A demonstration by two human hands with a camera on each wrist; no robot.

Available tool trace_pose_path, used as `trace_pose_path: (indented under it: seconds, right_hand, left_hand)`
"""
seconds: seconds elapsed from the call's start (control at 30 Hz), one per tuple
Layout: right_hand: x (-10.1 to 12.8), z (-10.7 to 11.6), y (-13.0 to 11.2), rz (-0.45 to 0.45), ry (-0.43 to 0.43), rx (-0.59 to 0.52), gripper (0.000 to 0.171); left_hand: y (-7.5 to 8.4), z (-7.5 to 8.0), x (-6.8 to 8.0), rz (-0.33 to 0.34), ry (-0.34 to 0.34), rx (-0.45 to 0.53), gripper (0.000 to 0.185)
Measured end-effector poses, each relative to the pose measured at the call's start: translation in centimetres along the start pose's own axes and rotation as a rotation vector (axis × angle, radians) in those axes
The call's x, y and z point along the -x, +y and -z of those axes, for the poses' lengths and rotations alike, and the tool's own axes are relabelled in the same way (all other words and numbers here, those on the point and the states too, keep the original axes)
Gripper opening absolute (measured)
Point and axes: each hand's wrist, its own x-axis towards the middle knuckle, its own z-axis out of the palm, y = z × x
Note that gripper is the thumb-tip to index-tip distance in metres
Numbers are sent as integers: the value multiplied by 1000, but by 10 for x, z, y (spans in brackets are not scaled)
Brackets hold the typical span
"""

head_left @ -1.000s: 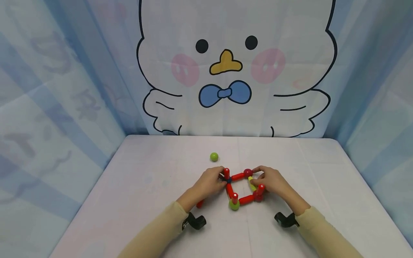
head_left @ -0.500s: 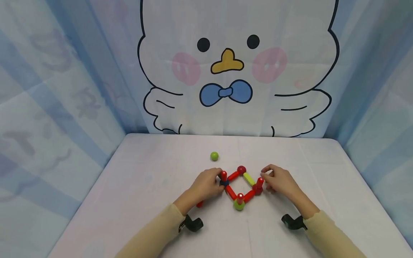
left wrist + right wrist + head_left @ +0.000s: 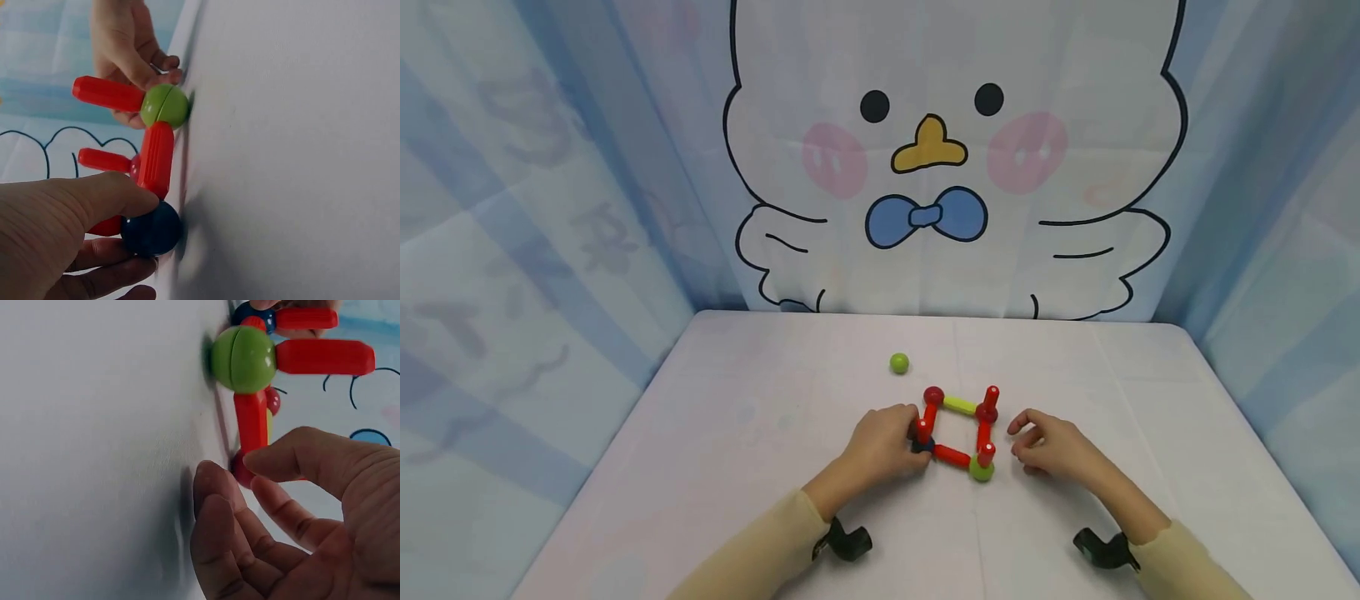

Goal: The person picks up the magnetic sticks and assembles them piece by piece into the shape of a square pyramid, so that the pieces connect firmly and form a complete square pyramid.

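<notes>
Left hand [image 3: 880, 442]: fingers [image 3: 94, 200] are curled round the dark blue ball joint [image 3: 152, 229] at the near-left corner of a square frame of plastic rods & balls [image 3: 958, 432], thumb laid over the ball and the end of a red rod; the corner is gripped. Right hand [image 3: 1051, 446]: fingers [image 3: 219, 550] are loosely bent, nothing is held; the hand is kept just beside the frame's right side. In the rt wrist view the fingertips are seen very near a red ball, but contact cannot be told.

The frame is laid flat on the white counter [image 3: 737, 500], centre-front, between the two hands. Its corners: the dark blue ball near-left, a green ball [image 3: 981, 471] near-right, a dark red ball [image 3: 933, 394] far-left, a red ball [image 3: 987, 412] far-right. The sides are made of red rods, except the far side, a yellow-green rod [image 3: 959, 406]. Short red rods are stood upright on three corners, incl. the green one.

Further back, a lone small green ball [image 3: 898, 363] is seen on the counter, well apart from the frame. Pale yellow sleeves are worn, w/ black wrist-mounted units. Behind the counter a cloth backdrop w/ a cartoon white bird [image 3: 932, 150] is hung.
</notes>
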Motion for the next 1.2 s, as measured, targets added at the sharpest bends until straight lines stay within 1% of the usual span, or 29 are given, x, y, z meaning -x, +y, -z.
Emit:
trace_pose_path:
  seconds: [0.07,0.17,0.27,0.37,0.47,0.53,0.63,0.77,0.87,0.93,1.0,1.07,1.13,1.2]
  right_hand:
    - [3,-4,-2,13,-35,-24,38]
    - [8,-9,-6,16,-72,-42,50]
    - [12,-15,-10,12,-61,-28,56]
    - [14,-19,-12,20,-36,-7,58]
    - [15,-20,-12,22,-25,-2,56]
    - [15,-20,-12,18,-27,-3,56]
    - [15,-20,-13,11,-33,-10,56]
    - [14,-20,-13,5,-34,-21,56]
    - [13,-21,-13,-7,-35,-29,56]
    - [13,-21,-14,-15,-38,-35,56]
    - [13,-22,-14,-18,-40,-36,56]
    - [13,-22,-14,-20,-39,-37,54]
    - [14,-22,-14,-24,-35,-34,49]
    - [14,-22,-14,-26,-31,-27,43]
  left_hand:
    - [3,-2,3,-15,-7,4,34]
    - [8,-4,8,-52,3,-8,34]
    - [13,-7,14,-101,28,-47,35]
    - [16,-8,17,-136,50,-81,35]
    - [15,-7,18,-132,27,-77,33]
    - [12,-4,18,-114,-7,-64,31]
    - [7,3,21,-78,-31,-91,31]
    - [1,13,26,-1,9,-175,33]
    - [-3,18,30,81,29,-229,36]
    - [-4,20,34,127,34,-283,38]
    - [-4,22,37,167,30,-342,40]
    - [-4,25,41,198,22,-374,37]
    - [-4,28,43,222,5,-382,32]
    - [-3,30,44,241,-16,-362,28]
